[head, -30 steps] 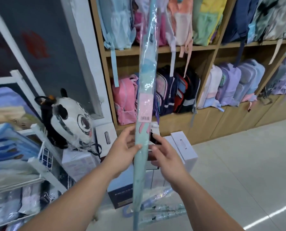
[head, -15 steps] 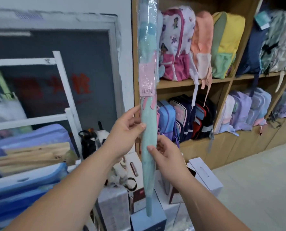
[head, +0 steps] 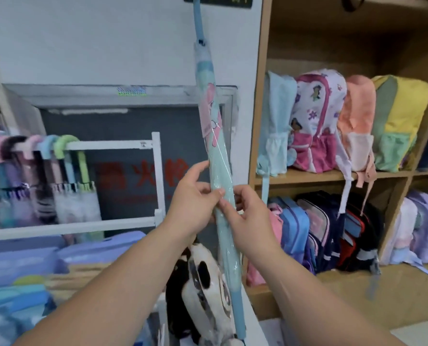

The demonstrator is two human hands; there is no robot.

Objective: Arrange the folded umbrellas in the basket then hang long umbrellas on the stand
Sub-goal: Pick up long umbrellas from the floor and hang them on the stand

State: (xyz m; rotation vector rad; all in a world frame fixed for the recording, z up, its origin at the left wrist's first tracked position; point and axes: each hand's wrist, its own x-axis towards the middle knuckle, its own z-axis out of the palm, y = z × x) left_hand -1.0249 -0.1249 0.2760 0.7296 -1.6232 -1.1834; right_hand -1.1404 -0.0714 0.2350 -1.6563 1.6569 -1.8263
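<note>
Currently the left hand (head: 195, 203) and right hand (head: 248, 221) both pinch the middle of a wrapped long umbrella (head: 213, 136), held nearly upright mid-scene. At left, seemingly hanging umbrellas (head: 68, 196) crowd the white stand (head: 123, 145).

Two bare arms, nothing worn that shows: the left forearm (head: 113, 283) and right forearm (head: 315, 290) are uncovered from the picture's lower edge to the wrists. The left hand (head: 193, 203) and right hand (head: 250, 221) are bare too.
</note>
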